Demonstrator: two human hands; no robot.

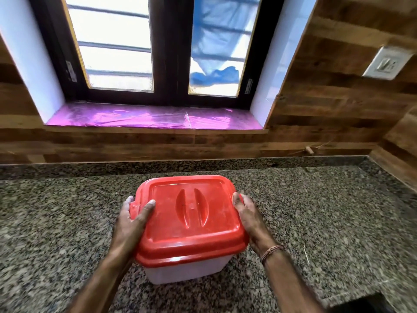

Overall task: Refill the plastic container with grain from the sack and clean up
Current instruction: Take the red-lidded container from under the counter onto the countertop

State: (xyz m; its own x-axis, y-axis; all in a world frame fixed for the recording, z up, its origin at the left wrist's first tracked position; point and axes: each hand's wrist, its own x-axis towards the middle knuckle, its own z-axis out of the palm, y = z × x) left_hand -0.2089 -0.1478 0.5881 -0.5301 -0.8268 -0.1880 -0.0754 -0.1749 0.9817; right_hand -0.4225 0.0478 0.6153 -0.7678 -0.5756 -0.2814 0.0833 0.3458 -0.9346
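Observation:
A translucent white plastic container (185, 271) with a red lid (191, 220) stands on the speckled granite counter (67, 222), in the middle of the view. The lid is on and has a moulded handle in its centre. My left hand (132, 219) grips the lid's left edge, thumb on top and fingers round the rim. My right hand (248, 219) holds the lid's right edge, with a thread band on that wrist. No sack or grain is in view.
Behind the counter runs a wood-panelled wall with a dark-framed window (158, 53) and a purple-lined sill (153, 117). A white switch plate (387, 63) sits on the right wall. The counter drops off at the lower right corner (370, 299).

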